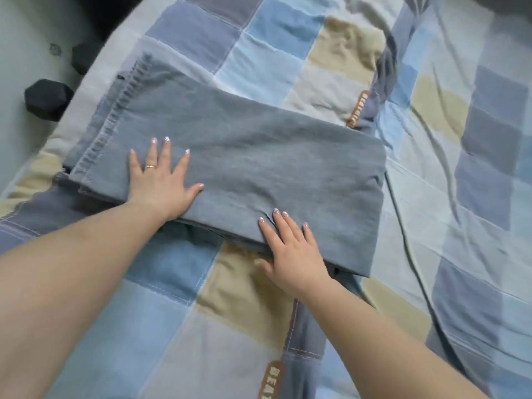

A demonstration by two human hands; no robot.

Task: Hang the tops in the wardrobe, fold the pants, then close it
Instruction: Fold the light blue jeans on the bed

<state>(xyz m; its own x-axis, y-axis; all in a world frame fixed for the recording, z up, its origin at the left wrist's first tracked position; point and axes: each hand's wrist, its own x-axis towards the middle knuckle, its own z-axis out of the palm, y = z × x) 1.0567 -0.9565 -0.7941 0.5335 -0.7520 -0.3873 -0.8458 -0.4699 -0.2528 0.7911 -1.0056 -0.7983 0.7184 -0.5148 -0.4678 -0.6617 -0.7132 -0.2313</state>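
Observation:
A pair of grey pants (pixel 244 156) lies folded into a long flat stack across the bed, stitched hem at the left end. My left hand (pixel 162 182) rests flat on the stack near that hem, fingers spread and straight. At the near edge of the stack, towards the right, my right hand (pixel 290 251) lies with straight fingers on top of the cloth; its thumb sits at the edge, against the bedcover. No tops and no wardrobe are in view.
The pants lie on a patchwork bedcover (pixel 431 197) of blue, grey and beige squares, creased at the right. Beyond the bed's left edge two dark blocky objects (pixel 47 97) stand on the pale floor (pixel 26 47).

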